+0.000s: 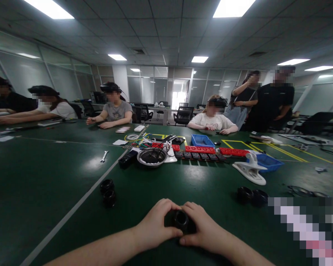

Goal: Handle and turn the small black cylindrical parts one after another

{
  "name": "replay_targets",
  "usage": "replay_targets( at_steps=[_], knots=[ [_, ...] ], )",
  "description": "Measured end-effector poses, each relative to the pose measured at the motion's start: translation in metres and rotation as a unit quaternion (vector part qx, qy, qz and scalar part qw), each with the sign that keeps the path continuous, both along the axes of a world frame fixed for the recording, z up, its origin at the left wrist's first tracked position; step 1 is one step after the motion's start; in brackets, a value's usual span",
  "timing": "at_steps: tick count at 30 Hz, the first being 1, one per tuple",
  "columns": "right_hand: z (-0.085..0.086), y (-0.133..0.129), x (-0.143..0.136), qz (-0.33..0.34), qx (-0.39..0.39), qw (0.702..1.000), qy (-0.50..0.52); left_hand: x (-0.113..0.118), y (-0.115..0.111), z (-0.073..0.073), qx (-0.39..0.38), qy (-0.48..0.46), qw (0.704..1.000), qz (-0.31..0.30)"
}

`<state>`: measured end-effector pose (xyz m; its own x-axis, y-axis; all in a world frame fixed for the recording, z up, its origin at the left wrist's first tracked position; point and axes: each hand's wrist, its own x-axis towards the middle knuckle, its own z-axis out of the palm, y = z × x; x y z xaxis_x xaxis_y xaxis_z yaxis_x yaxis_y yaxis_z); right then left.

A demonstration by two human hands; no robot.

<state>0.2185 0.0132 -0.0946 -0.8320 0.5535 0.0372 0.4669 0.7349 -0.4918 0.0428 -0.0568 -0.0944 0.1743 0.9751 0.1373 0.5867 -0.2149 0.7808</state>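
A short black hollow cylinder (181, 218) with a round opening on top stands on the green table close in front of me. My left hand (155, 223) curls around its left side, fingers at the back and thumb at the front. From the other side my right hand (202, 225) wraps it in the same way, so both hands are closed about it. Part of the cylinder's lower body is hidden by the thumbs. Two similar black cylinders (109, 197) sit together to the left. Another pair of black cylinders (244, 194) lies to the right.
Beyond the hands lie a metal bowl (152, 164), a red power strip (199, 149), a white clamp-like base (249, 170), blue trays (202, 140) and a wrench (104, 156). Glasses (308, 192) rest at right. Several people sit or stand around the table's far side.
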Motion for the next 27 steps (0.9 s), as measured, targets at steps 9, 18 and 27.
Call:
replay_targets(
  at_steps=[9, 18, 27],
  knots=[
    [-0.005, 0.009, 0.005, 0.001, -0.047, 0.999, -0.003, -0.003, 0.000, 0.003, 0.010, -0.001, 0.998, -0.066],
    [-0.005, -0.014, -0.011, -0.107, 0.104, 0.987, -0.054, 0.007, -0.002, -0.002, 0.008, 0.025, 0.997, 0.073],
    [0.001, 0.011, 0.008, 0.066, -0.063, 0.996, 0.001, -0.005, 0.001, 0.003, 0.013, 0.006, 0.997, -0.075]
  ],
)
